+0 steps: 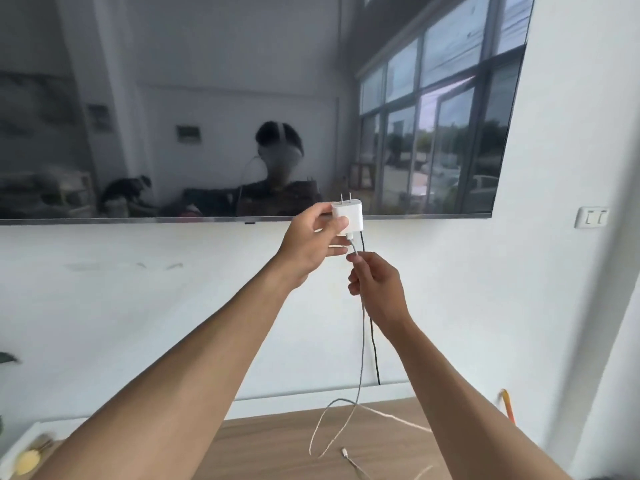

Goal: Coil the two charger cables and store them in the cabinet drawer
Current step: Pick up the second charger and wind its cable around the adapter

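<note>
Charger held up, cable hanging uncoiled.
The white square charger plug (349, 216) points its prongs up; its thin white cable (362, 341) runs straight down to a loose loop on the wooden worktop (277, 445). Your left hand (311, 242) holds the plug in its grip; your right hand (377, 289), just below, pinches the cable, best placed to begin winding.

This looks like a living room in a home. A large flat television (242, 98) hangs on a plain white wall (138, 306). Its dark screen reflects a room with tall windows (433, 140) and small framed pictures (188, 134). Under it there is a wooden counter (277, 445). A black cable (374, 341) runs down the wall, and a white wall switch (591, 217) sits to the right.
</note>
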The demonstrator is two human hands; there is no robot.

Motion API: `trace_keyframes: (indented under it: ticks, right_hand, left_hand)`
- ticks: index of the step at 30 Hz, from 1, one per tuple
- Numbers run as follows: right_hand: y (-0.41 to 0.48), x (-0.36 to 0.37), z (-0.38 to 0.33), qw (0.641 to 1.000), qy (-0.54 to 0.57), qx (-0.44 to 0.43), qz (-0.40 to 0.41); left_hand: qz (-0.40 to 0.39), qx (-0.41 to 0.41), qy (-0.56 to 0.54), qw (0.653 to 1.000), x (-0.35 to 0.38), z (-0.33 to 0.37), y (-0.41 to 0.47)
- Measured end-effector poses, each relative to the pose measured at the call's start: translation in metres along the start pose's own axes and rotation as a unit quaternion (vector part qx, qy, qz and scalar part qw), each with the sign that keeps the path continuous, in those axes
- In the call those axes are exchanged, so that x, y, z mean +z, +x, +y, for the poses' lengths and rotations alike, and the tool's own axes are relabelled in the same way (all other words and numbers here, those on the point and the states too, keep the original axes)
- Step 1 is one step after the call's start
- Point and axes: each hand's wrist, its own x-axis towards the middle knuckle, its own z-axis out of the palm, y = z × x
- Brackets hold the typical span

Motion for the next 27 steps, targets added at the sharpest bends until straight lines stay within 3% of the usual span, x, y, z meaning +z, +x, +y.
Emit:
trace_keyframes:
  ticks: [7, 12, 17, 27]
  right_hand:
    - [-0.001, -0.027, -0.038, 0.996, -0.007, -0.006, -0.085]
    - [0.006, -0.051, -0.043, 0.993, -0.020, 0.020, -0.112]
    - [0.020, -0.068, -0.052, 0.968, -0.195, -0.010, -0.158]
    - [0.041, -0.078, -0.038, 0.907, -0.368, -0.070, -0.194]
  left_hand:
    - [-0.009, 0.057, -0.022, 0.998, 0.005, 0.062, -0.011]
    - [-0.081, 0.016, 0.048, 0.995, -0.005, 0.060, -0.031]
    - [-0.157, -0.014, 0.152, 0.976, 0.001, 0.020, -0.048]
    - [-0.039, -0.047, 0.308, 0.949, 0.028, -0.040, -0.034]
